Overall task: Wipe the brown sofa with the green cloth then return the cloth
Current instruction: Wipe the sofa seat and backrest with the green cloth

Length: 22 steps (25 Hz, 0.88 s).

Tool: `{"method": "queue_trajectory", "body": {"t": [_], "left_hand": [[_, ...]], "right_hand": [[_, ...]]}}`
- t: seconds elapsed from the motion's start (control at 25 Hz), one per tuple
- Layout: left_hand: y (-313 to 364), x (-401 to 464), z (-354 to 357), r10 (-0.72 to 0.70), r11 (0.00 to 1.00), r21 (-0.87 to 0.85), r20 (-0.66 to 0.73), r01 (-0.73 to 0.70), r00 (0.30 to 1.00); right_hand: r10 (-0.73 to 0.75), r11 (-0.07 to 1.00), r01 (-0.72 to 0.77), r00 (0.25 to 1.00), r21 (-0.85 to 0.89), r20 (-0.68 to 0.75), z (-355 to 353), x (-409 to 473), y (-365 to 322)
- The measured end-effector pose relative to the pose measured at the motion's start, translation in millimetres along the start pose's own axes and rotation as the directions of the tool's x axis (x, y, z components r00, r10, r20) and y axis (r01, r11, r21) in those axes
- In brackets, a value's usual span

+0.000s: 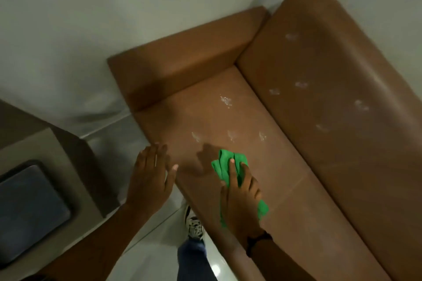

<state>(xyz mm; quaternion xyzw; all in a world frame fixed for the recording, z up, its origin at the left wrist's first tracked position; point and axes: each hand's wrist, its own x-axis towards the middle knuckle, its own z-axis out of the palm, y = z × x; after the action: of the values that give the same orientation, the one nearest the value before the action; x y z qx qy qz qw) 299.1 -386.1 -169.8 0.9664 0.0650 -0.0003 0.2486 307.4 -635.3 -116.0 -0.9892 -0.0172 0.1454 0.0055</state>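
The brown sofa (pixel 285 102) fills the right and middle of the head view, with its armrest at the far left and its backrest on the right. White foamy spots dot the seat and the backrest. My right hand (pixel 242 198) presses the bunched green cloth (pixel 225 164) flat on the seat's front left part, fingers over the cloth, just below the nearest spots. My left hand (pixel 151 173) hovers with spread fingers at the seat's front left corner, holding nothing.
A beige side table or cabinet (pixel 45 180) with a dark inset panel stands left of the sofa. A pale wall (pixel 114 18) rises behind. My leg and shoe (pixel 194 228) stand on the glossy floor between cabinet and sofa.
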Motion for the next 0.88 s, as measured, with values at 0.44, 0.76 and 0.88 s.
{"method": "queue_trajectory", "body": {"t": [0.44, 0.76, 0.88], "left_hand": [[-33, 109, 197, -0.128, 0.971, 0.184, -0.131, 0.151, 0.983], [-35, 107, 197, -0.148, 0.958, 0.23, -0.108, 0.17, 0.983], [-31, 111, 191, -0.167, 0.953, 0.238, -0.098, 0.186, 0.981]], "right_hand": [[-0.349, 0.937, 0.35, 0.936, 0.002, -0.044, 172, 129, 48], [-0.428, 0.903, 0.431, 0.898, 0.006, -0.104, 162, 184, -12], [-0.46, 0.888, 0.459, 0.887, -0.034, -0.032, 158, 132, 43]]}}
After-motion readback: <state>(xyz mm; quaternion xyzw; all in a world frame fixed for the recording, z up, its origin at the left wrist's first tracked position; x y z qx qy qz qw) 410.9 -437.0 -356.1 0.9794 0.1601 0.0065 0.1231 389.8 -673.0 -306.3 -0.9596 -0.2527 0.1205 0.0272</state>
